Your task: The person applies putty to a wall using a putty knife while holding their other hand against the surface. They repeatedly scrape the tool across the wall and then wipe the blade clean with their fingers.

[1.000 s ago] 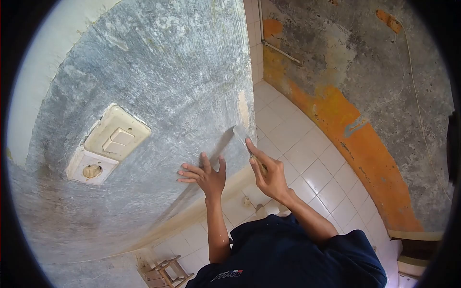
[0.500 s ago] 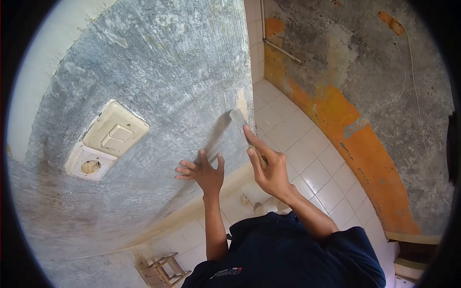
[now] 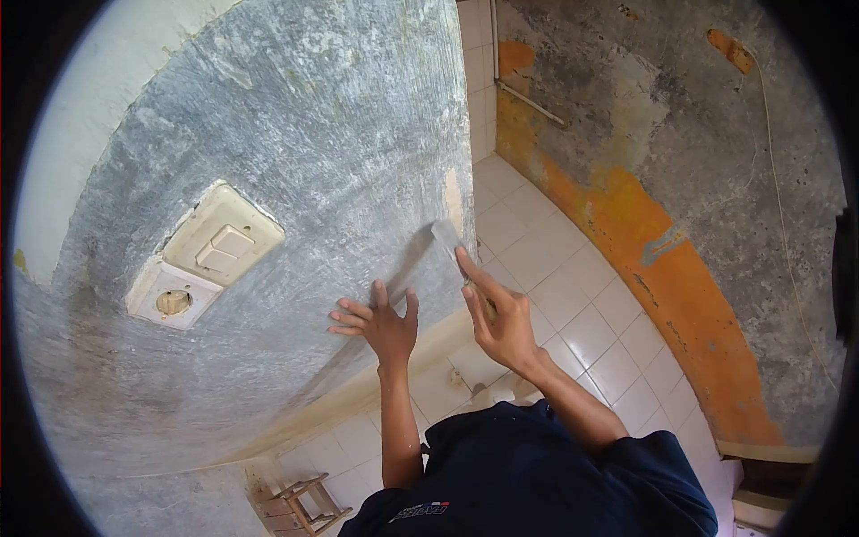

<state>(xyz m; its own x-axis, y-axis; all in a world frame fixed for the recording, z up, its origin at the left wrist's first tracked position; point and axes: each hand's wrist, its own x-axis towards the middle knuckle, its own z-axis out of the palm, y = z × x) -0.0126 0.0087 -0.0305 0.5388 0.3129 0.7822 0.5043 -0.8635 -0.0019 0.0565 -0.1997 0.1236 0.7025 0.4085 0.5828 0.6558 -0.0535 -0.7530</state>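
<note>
In my right hand point(image 3: 507, 327) is a scraper point(image 3: 446, 240), its index finger stretched along the blade. The blade tip lies at the scraped grey wall point(image 3: 331, 161), just below a pale patch point(image 3: 453, 199) near the wall's right edge. My left hand point(image 3: 385, 327) rests with spread fingers against the same wall, lower and to the left of the scraper, and holds nothing. The scraper's handle is mostly hidden in my right palm.
A light switch point(image 3: 225, 249) and a socket point(image 3: 174, 302) sit on the wall at left. White tiles point(image 3: 582, 295) cover the floor. Beyond stands another wall with orange paint point(image 3: 707, 313). A small wooden stool point(image 3: 309, 503) is at bottom left.
The scraper blade has moved slightly down the wall, away from the pale patch's middle. My left hand stays in place. The view has shifted a little.
</note>
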